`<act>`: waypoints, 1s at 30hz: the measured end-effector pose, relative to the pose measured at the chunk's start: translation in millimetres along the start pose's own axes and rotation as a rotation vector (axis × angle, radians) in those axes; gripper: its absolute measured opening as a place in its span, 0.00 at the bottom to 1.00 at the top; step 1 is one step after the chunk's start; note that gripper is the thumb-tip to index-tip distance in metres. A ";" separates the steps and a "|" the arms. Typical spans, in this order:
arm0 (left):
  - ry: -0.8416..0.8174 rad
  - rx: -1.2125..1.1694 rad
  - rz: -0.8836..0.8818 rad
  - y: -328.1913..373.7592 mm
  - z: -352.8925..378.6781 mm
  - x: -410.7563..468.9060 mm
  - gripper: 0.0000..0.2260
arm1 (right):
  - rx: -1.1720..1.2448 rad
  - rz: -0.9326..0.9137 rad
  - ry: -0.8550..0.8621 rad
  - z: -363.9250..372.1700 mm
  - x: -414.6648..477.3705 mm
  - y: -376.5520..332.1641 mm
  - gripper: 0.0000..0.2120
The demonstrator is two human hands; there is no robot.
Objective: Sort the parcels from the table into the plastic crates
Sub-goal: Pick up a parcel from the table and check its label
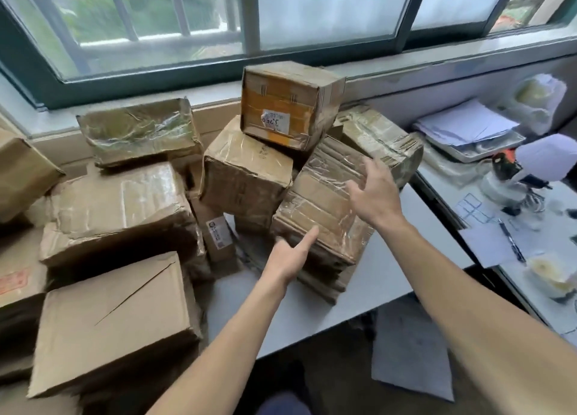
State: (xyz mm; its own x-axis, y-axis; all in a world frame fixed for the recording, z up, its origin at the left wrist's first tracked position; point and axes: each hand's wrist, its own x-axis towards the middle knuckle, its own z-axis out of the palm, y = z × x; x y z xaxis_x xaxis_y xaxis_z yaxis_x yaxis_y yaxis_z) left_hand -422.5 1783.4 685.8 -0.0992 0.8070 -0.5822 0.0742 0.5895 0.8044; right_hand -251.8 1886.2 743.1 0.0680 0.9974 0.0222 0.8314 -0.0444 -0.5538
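At centre right of the frame, on the pale grey table [359, 292]: a brown corrugated cardboard parcel wrapped in clear tape [321, 205], tilted, on top of more corrugated cardboard. Flanked by both hands.

Left hand [290, 255] just below and left of its near corner, fingers straight, forefinger stretched toward the lower front face; touching or not, cannot tell. Right hand [373, 192] at the parcel's upper right edge, fingers spread and relaxed, grasping nothing; contact unclear there too. Bare forearms [452, 283] reaching in from the bottom of the frame.

Behind, at top centre: a small cardboard box with orange tape and a white label [290, 105], perched on a taller brown carton [246, 177]. Further right, behind the right hand: a crumpled tape-covered brown parcel [381, 139].

Across the left half: more brown cartons heaped together, among them a large plain cardboard box with a diagonal crease [115, 314] at lower left and a shiny tape-wrapped box [140, 130] at upper left by the window sill [109, 102].

At far right: a second white tabletop [487, 227] with loose white papers [465, 124] and a pen [512, 246].
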 end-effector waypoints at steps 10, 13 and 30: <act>0.111 -0.144 -0.007 -6.7 19.3 9.2 0.35 | -0.059 0.081 -0.128 0.8 57.8 30.2 0.34; 0.150 -0.180 -0.005 -6.1 22.9 3.6 0.33 | -0.017 0.077 -0.139 -3.3 52.7 32.3 0.34; 0.349 -0.437 0.113 -29.4 41.5 -106.3 0.37 | 0.316 0.027 0.097 -56.9 -83.1 73.4 0.14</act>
State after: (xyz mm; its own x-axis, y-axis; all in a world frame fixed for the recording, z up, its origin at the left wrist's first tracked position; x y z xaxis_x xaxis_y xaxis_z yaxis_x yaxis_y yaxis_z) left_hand -372.9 1681.8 719.2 -0.4419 0.7604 -0.4759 -0.3068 0.3704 0.8767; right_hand -165.1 1796.8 747.9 0.1524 0.9855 0.0745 0.6171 -0.0360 -0.7861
